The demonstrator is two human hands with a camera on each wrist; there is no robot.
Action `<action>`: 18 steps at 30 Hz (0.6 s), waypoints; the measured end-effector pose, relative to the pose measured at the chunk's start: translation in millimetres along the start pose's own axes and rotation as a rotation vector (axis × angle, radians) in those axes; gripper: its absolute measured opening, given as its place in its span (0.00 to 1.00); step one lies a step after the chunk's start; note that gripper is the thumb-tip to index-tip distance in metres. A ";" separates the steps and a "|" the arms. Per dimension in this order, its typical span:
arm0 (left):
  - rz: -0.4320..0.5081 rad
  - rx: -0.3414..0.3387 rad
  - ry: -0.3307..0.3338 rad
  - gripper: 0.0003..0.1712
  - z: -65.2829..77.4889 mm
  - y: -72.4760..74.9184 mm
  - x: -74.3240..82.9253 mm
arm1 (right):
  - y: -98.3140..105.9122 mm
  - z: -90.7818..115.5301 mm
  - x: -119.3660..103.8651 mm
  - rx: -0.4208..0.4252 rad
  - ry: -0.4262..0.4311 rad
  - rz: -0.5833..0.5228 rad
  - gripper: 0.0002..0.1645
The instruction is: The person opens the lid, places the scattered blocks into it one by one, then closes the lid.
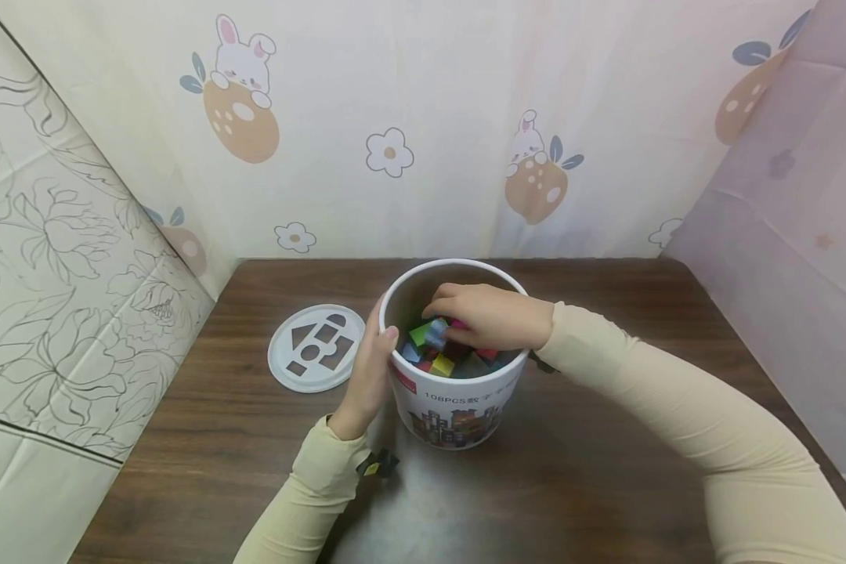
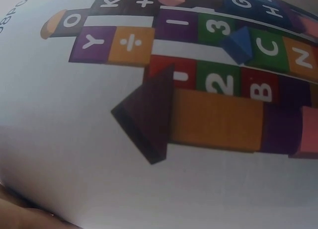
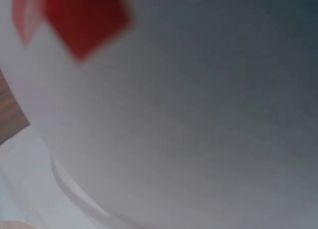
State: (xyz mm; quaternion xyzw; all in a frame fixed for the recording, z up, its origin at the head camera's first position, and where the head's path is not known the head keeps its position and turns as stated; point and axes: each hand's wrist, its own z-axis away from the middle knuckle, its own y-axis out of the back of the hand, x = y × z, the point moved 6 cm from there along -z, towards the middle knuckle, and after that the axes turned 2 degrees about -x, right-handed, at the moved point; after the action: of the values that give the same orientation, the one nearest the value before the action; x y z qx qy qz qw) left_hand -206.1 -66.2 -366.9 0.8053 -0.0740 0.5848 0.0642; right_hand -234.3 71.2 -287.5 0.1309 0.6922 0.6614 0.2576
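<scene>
A white bucket (image 1: pixel 458 395) with a printed block picture stands on the table, tilted slightly in view and uncapped. My left hand (image 1: pixel 368 372) holds its left side, thumb over the rim and fingers along the outer wall. In the left wrist view the printed bucket wall (image 2: pixel 99 139) fills the picture. Reaching in over the right rim, my right hand (image 1: pixel 489 313) pinches a light blue block (image 1: pixel 436 334) among the others. Around it lie a green block (image 1: pixel 419 335), a yellow block (image 1: pixel 442 365) and several red and blue ones. The right wrist view shows mostly blurred bucket wall (image 3: pixel 149 139).
Left of the bucket lies a round white lid (image 1: pixel 278 356) with shaped cutouts. The brown wooden table (image 1: pixel 606 470) reaches back to a patterned curtain (image 1: pixel 437 94), with more fabric at both sides.
</scene>
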 end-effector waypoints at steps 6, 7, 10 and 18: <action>0.006 -0.001 -0.001 0.37 0.0 0.1 0.6 | 4.6 2.2 3.6 0.015 -0.033 -0.032 0.20; 0.006 -0.001 0.000 0.37 0.0 0.1 0.5 | 6.5 3.8 4.9 0.026 -0.042 -0.048 0.20; 0.000 0.004 0.005 0.37 -0.1 0.2 -0.4 | 14.0 11.4 10.1 0.073 -0.067 -0.099 0.19; 0.013 0.008 -0.008 0.36 -0.3 -0.4 -0.2 | 38.4 50.6 30.4 0.387 -0.025 -0.163 0.19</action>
State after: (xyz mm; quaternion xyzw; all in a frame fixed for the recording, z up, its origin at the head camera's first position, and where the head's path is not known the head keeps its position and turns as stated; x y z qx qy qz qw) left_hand -206.4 -65.8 -367.0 0.8073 -0.0770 0.5823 0.0567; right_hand -238.9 133.5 -255.0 0.1297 0.8113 0.4916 0.2886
